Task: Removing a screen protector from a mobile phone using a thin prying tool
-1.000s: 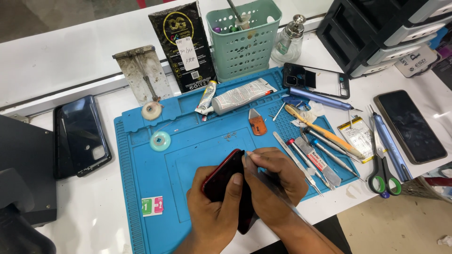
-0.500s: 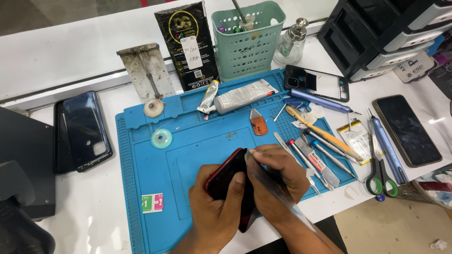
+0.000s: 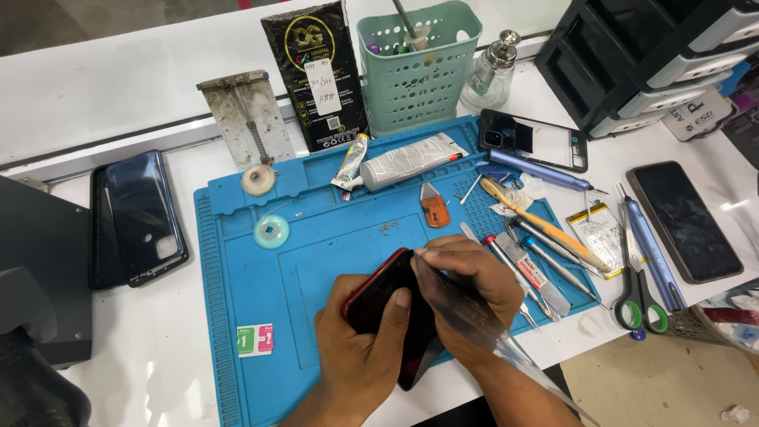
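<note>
A red-edged phone (image 3: pixel 383 300) stands tilted over the blue work mat (image 3: pixel 316 253), near its front edge. My left hand (image 3: pixel 360 356) grips the phone from the left, thumb lying across its dark face. My right hand (image 3: pixel 466 296) pinches a clear film (image 3: pixel 482 336) at the phone's top edge. The film is partly lifted off the face and trails down to the right, past my wrist. The lower end of the phone is hidden behind my hands.
On the mat lie glue tubes (image 3: pixel 403 162), an orange pick (image 3: pixel 435 207), tape rolls (image 3: pixel 271 232) and several screwdrivers (image 3: pixel 545 253). Scissors (image 3: pixel 636 292), a dark phone (image 3: pixel 684 221), a phone frame (image 3: pixel 534 141), a green basket (image 3: pixel 419 63), a back cover (image 3: pixel 134 217) and black drawers (image 3: pixel 656 55) surround it.
The clear film has come further off the phone and now hangs longer to the lower right. My hands and the phone stayed over the mat's front edge.
</note>
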